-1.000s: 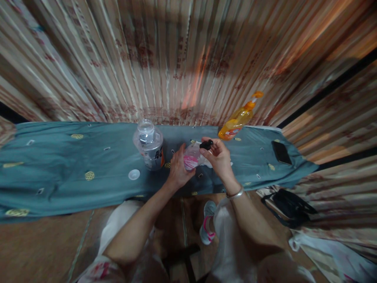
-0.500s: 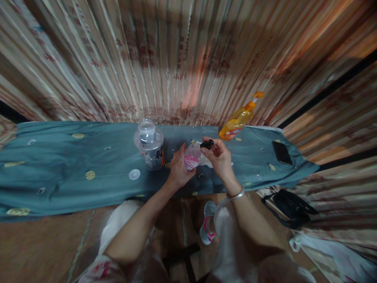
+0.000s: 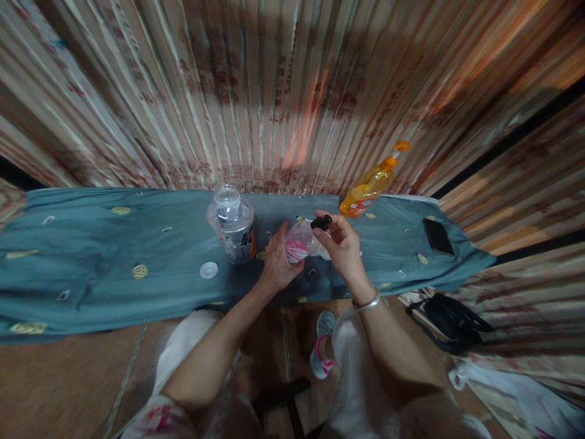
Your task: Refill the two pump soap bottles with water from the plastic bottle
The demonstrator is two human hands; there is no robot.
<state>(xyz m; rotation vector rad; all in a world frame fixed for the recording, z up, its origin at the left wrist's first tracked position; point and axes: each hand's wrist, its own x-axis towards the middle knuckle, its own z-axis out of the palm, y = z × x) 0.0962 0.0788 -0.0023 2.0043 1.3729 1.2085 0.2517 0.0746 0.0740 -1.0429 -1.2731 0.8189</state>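
My left hand (image 3: 277, 262) grips a small clear bottle with a pink label (image 3: 298, 246), held tilted just above the teal cloth-covered table (image 3: 114, 256). My right hand (image 3: 342, 247) pinches the black cap (image 3: 320, 222) at the bottle's top. A large clear water bottle (image 3: 232, 224) stands open just left of my left hand, and its white lid (image 3: 208, 270) lies on the cloth in front of it.
An orange dish-soap bottle (image 3: 369, 184) stands at the back right of the table. A black phone (image 3: 437, 236) lies near the right end. A striped curtain (image 3: 274, 91) hangs behind. A black bag (image 3: 450, 320) sits on the floor at the right.
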